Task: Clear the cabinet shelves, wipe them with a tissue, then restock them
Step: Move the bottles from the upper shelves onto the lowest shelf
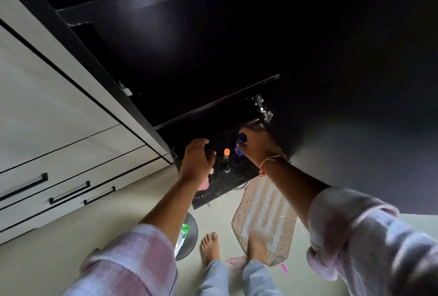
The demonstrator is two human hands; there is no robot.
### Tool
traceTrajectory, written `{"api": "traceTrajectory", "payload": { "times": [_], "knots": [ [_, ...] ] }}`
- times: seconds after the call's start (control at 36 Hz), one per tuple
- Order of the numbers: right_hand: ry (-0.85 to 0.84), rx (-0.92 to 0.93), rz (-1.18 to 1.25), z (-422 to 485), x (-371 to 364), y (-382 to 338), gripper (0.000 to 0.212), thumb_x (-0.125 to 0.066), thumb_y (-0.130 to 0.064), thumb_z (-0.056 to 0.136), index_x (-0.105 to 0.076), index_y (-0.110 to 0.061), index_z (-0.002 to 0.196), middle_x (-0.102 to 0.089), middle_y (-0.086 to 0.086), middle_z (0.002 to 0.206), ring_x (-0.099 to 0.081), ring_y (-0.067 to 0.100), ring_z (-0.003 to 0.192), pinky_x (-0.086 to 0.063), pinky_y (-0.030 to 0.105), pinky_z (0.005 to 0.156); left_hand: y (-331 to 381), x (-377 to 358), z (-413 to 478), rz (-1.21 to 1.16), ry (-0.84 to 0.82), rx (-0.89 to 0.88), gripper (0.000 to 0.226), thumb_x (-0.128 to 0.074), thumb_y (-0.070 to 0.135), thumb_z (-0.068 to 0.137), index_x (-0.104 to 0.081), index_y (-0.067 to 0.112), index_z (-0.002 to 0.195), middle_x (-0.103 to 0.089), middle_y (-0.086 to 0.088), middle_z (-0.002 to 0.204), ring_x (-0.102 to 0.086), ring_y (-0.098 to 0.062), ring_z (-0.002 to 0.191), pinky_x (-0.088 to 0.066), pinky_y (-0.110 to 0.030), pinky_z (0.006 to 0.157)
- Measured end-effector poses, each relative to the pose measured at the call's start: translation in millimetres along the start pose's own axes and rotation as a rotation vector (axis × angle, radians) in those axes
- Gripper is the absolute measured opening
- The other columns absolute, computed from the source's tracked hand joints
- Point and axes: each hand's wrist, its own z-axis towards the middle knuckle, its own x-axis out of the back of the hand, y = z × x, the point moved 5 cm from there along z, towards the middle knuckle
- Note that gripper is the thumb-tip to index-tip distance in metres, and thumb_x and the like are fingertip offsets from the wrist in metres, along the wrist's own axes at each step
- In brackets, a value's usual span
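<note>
Head view, steeply downward, close

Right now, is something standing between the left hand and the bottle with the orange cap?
Nothing visible does. The left hand hovers open just left of the orange-capped bottle on the dark counter, with only bare counter between them.

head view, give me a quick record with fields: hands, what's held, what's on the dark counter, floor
right hand: closed around a blue bottle, by the open cabinet
left hand: open, holding nothing, above the dark counter
counter items: orange-capped bottle standing; a pink item partly hidden under the left hand
floor: striped mat, bare feet
</note>
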Motion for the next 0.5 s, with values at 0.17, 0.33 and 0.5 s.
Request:
{"api": "traceTrajectory", "payload": {
  "times": [0.17, 0.33, 0.5],
  "knots": [
    [-0.004, -0.032, 0.015, 0.1, -3.7, -0.3, 0.028, -0.068, -0.029, 0.084, -0.063, -0.02, 0.11, -0.068, 0.007, 0.103, -0.067, 0.026, 0.094, -0.059, 0.042, 0.079, 0.4, 0.4, -0.2, -0.003, 0.0, -0.031, 0.036, -0.063, 0.024, 0.09, -0.056, 0.012, 0.124, -0.056, -0.006, 0.125, -0.052, -0.019, 0.119, -0.038, -0.021, 0.091],
    [-0.031, -0.075, 0.019, -2.8, -7.6, 0.6, 0.03, -0.067, -0.025, 0.086, -0.061, -0.017, 0.114, -0.065, 0.008, 0.108, -0.066, 0.027, 0.098, -0.058, 0.041, 0.082, -0.5, 1.3, 1.8, -0.004, -0.032, -0.054, 0.038, -0.063, 0.024, 0.091, -0.056, 0.012, 0.126, -0.055, -0.007, 0.128, -0.05, -0.02, 0.121, -0.038, -0.02, 0.089],
    [-0.021, -0.086, 0.035, -9.3, -9.7, -0.1, 0.052, -0.071, -0.028, 0.086, -0.05, -0.016, 0.131, -0.062, 0.012, 0.122, -0.063, 0.029, 0.111, -0.057, 0.041, 0.088, -2.6, 1.6, 6.4, 0.002, -0.065, -0.071, 0.04, -0.062, 0.024, 0.092, -0.055, 0.01, 0.128, -0.053, -0.009, 0.131, -0.049, -0.022, 0.123, -0.039, -0.023, 0.091]
  ]
}}
